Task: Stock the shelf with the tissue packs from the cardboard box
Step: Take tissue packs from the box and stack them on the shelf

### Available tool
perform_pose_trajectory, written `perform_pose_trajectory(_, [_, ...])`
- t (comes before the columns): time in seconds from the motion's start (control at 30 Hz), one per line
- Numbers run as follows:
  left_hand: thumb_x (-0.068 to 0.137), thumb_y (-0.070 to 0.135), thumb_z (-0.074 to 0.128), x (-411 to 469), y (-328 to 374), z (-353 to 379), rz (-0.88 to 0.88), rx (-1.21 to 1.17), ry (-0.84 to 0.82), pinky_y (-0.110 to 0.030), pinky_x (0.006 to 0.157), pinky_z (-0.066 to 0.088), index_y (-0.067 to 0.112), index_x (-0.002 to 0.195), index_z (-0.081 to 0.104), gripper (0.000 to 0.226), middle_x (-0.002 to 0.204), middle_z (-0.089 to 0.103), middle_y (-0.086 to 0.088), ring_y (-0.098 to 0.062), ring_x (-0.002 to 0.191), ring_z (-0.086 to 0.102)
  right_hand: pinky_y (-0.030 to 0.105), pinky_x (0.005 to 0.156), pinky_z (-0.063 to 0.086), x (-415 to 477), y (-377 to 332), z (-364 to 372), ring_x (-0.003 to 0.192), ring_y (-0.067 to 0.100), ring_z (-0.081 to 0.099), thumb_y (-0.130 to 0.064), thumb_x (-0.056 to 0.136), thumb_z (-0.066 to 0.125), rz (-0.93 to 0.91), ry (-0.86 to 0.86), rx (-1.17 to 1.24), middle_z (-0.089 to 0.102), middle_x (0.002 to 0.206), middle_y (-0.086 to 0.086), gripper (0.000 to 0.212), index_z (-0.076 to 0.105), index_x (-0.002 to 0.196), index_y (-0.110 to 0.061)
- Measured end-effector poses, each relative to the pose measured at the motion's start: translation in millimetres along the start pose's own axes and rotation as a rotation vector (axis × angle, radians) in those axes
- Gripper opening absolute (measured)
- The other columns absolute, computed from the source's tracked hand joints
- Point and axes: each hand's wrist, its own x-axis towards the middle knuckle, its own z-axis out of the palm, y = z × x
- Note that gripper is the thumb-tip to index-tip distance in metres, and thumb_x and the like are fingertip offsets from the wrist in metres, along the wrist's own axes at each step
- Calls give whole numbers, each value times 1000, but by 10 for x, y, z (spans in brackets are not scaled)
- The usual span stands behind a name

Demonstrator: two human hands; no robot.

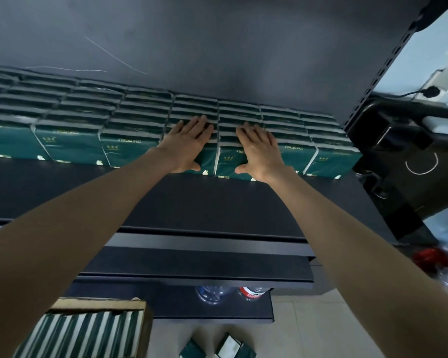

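1. Seen from above, a person reaches both bare arms forward to a dark shelf (pixel 217 202) where green tissue packs (pixel 130 143) are lined up against the back panel (pixel 217 47).
2. The left hand (pixel 189 143) lies flat on one column of packs. Its fingers are straight and close together over the striped pack edges, and its thumb is spread down the green front face. It holds nothing.
3. The right hand (pixel 259 151) lies the same way on the next column to the right, with straight fingers, thumb splayed and nothing held.
4. The two hands sit side by side with a narrow gap between them. Judging by the flat palms, they are pressing these two columns back and level with their neighbours so the front faces form one even line.
5. Seven columns show green fronts across the shelf, and the leftmost is cut by the frame edge. Each column shows several striped edges, but blur prevents an exact count.
6. A cardboard box (pixel 98 304) stands on the floor at lower left, well below the hands. It is open at the top and packed with more tissue packs standing on edge, so stocking looks unfinished.
7. Two or three loose packs (pixel 230 347) lie on the floor right of the box, cut off by the frame.
8. Two plastic bottles (pixel 212 293) sit under a lower shelf.
9. A black device (pixel 398 140) stands at the shelf's right end.
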Motion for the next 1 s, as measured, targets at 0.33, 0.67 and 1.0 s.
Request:
perform_pose_trajectory(0.33, [84,43,66,8,59,-100,-29,46,-66,-40,117,-4,11,150,-11,106,159,-13,-10,-24,147,-8,47,118,1,80,24,-29,148,23,-2,-37,83,69,-18,-110,-14,-1,161,3,100,0,153,-17])
perform_pose_trajectory(0.67, [74,39,78,-542,-119,-970,-105,-155,-32,-41,112,30,13,150,20,99,154,27,-11,-29,139,29,36,111,31,-151,-267,-1006,137,26,36,-20,80,76,-49,-212,267,32,153,7,84,28,149,-13])
perform_pose_trajectory(1.0, [72,42,79,-2108,-952,-1866,-165,-277,18,-45,107,37,17,146,31,92,135,53,-6,-28,123,49,27,96,36,-787,-1611,-2242,127,25,46,-24,78,78,-91,-140,240,49,141,7,72,43,141,-16])
